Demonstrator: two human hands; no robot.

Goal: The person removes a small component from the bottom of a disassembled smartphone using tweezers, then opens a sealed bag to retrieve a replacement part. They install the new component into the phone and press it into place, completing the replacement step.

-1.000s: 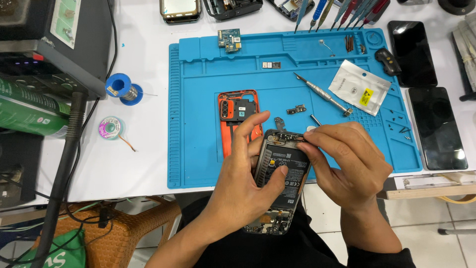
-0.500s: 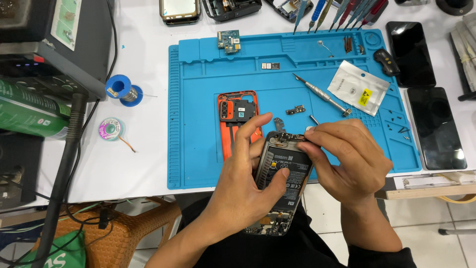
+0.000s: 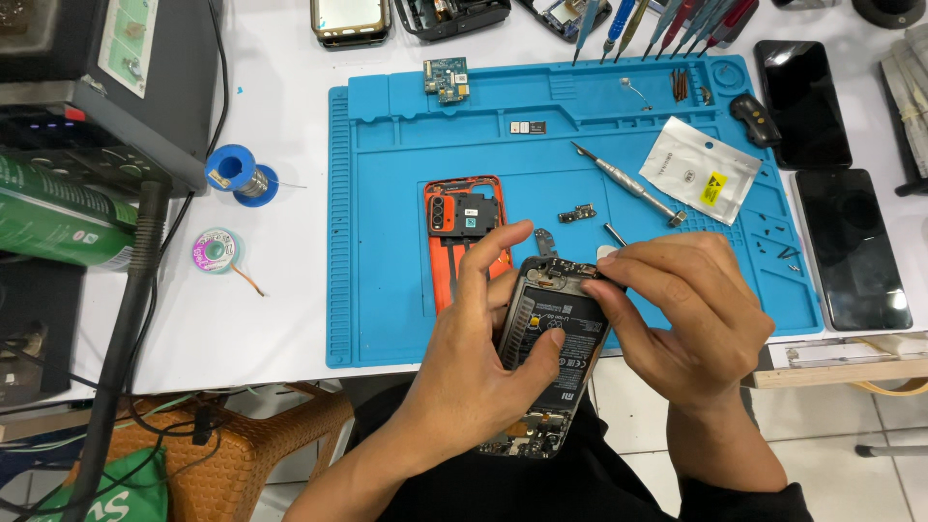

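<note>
The left hand grips the opened phone from its left side, holding it above the near edge of the blue mat. The right hand pinches a small tool at the phone's top edge. An orange back cover lies on the mat just behind the phone.

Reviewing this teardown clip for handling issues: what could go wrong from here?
1. The opened phone is held in the left hand past the blue mat's edge, over the lap; a slip could drop it.
2. The right hand works at its top edge with a thin tool; it might slip onto exposed parts.
3. Tiny screws lie loose nearby and could scatter.
</note>
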